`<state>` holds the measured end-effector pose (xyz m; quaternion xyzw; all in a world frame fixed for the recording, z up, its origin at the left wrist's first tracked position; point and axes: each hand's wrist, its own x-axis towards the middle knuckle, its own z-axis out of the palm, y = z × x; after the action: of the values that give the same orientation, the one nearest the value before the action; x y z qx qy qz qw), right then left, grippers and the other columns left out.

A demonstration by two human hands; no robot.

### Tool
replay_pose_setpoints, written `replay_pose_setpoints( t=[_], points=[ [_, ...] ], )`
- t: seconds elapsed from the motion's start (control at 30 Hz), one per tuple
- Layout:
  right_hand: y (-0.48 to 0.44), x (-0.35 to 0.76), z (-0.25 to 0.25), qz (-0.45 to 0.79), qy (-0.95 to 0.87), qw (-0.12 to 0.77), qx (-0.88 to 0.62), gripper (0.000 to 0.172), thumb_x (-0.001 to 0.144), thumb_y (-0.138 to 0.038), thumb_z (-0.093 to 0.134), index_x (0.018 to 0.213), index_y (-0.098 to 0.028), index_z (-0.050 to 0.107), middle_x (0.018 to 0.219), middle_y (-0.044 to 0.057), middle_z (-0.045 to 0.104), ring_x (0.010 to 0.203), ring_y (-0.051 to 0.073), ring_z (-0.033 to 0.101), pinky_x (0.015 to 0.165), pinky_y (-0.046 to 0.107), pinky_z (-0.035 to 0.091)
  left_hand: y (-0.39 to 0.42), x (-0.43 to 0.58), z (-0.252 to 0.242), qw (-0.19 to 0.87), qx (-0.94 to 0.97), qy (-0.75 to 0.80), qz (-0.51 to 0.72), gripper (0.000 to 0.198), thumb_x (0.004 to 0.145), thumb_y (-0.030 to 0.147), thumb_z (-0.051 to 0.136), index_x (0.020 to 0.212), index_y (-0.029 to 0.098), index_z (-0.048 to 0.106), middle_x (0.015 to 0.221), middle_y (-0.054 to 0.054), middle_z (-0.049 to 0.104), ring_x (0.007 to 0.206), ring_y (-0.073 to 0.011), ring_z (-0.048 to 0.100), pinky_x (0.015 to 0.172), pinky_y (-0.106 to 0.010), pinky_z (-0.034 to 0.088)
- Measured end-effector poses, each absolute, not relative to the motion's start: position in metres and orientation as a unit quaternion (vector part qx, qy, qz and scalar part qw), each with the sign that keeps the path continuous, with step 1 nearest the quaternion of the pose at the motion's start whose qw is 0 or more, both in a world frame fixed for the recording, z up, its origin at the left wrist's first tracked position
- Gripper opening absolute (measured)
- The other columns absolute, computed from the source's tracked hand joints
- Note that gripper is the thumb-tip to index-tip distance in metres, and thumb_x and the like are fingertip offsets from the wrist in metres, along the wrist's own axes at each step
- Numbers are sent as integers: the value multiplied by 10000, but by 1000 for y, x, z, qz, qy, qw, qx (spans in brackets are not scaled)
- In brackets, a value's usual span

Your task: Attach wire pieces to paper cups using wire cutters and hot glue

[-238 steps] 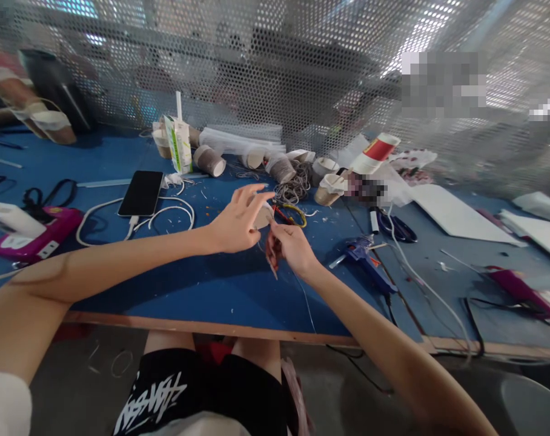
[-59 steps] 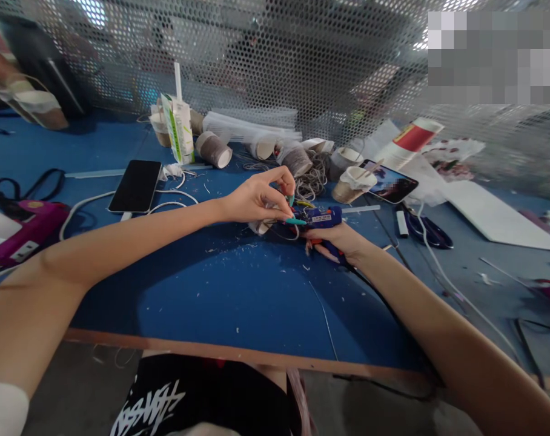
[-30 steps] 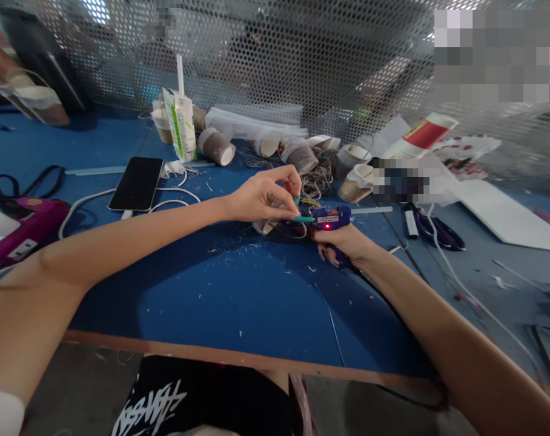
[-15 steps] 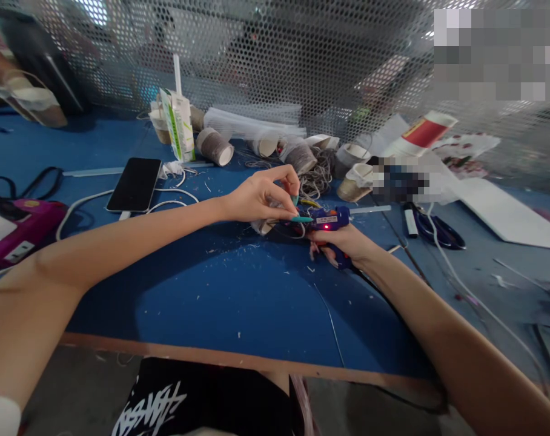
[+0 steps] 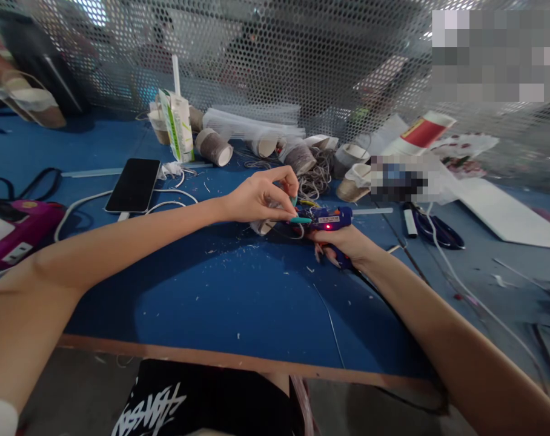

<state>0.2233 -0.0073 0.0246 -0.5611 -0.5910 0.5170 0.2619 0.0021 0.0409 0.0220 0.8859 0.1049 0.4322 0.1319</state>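
Observation:
My right hand (image 5: 343,242) is wrapped round the handle of a blue hot glue gun (image 5: 332,218). A red light glows on its side, and a clear glue stick (image 5: 372,211) juts from its back end. My left hand (image 5: 268,197) has thumb and forefinger pinched on a small teal strip (image 5: 300,220), close to the glue gun's front. What the strip belongs to is partly hidden by my fingers. Beneath my left hand lies a small pale roll or cup (image 5: 265,226), mostly covered. Thin wire or string shows around it.
Behind my hands stand twine-wrapped paper cups (image 5: 215,147), a drink carton (image 5: 177,127), clear glue sticks (image 5: 257,121) and tangled grey string (image 5: 319,175). A phone (image 5: 134,185) and a purple glue gun (image 5: 25,233) lie left. Blue-handled scissors (image 5: 438,230) and a white board (image 5: 511,212) lie right.
My right hand and the blue glue gun have shifted slightly right, a little back from the teal strip. My left hand holds nearly the same pose.

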Motion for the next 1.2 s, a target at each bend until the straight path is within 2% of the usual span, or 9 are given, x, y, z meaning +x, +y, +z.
replay_pose_setpoints(
  t=[0.13, 0.43, 0.7, 0.9, 1.07, 1.13, 1.2],
  points=[
    [-7, 223, 26, 504, -583, 245, -588, 188, 567, -140, 613, 427, -188, 497, 294, -6, 489, 212, 77, 381, 242, 188, 352, 40, 2, 23, 140, 887, 128, 422, 157, 808, 334, 674, 780, 202, 753, 932, -54, 575, 876, -132, 544, 787, -313, 475],
    [-6, 226, 25, 494, -582, 225, -605, 180, 547, -153, 605, 424, -193, 480, 304, 1, 500, 236, 77, 379, 248, 193, 351, 42, 2, 22, 128, 889, 105, 428, 210, 831, 360, 643, 790, 181, 745, 926, -54, 568, 872, -123, 546, 785, -318, 479],
    [-10, 225, 28, 494, -575, 223, -613, 243, 559, -160, 573, 348, -194, 458, 263, 3, 453, 218, 79, 380, 265, 198, 365, 41, 3, 22, 129, 883, 97, 442, 229, 836, 374, 631, 781, 187, 751, 898, -52, 572, 854, -119, 563, 764, -301, 489],
    [-12, 227, 31, 527, -581, 214, -582, 185, 593, -247, 643, 452, -158, 564, 336, 18, 539, 217, 75, 385, 222, 189, 300, 42, 3, 21, 144, 874, 74, 458, 205, 823, 372, 645, 799, 201, 757, 879, -51, 604, 834, -113, 580, 747, -287, 499],
    [-13, 227, 33, 540, -587, 245, -552, 156, 582, -281, 691, 569, -143, 619, 470, 27, 641, 236, 58, 398, 228, 187, 327, 40, 3, 22, 154, 874, 88, 453, 221, 816, 383, 651, 789, 193, 761, 860, -59, 616, 831, -124, 600, 746, -288, 509],
    [-13, 226, 32, 538, -585, 249, -553, 146, 578, -271, 691, 573, -145, 618, 467, 23, 639, 236, 62, 404, 228, 188, 332, 39, 3, 21, 153, 872, 87, 457, 219, 816, 385, 652, 787, 197, 762, 856, -59, 620, 825, -125, 603, 741, -287, 510],
    [-12, 226, 30, 534, -586, 244, -559, 142, 588, -253, 670, 525, -156, 588, 378, 5, 572, 231, 73, 406, 239, 188, 346, 40, 3, 21, 153, 872, 89, 456, 217, 815, 393, 653, 790, 207, 762, 855, -56, 625, 818, -123, 604, 734, -285, 509]
  ],
)
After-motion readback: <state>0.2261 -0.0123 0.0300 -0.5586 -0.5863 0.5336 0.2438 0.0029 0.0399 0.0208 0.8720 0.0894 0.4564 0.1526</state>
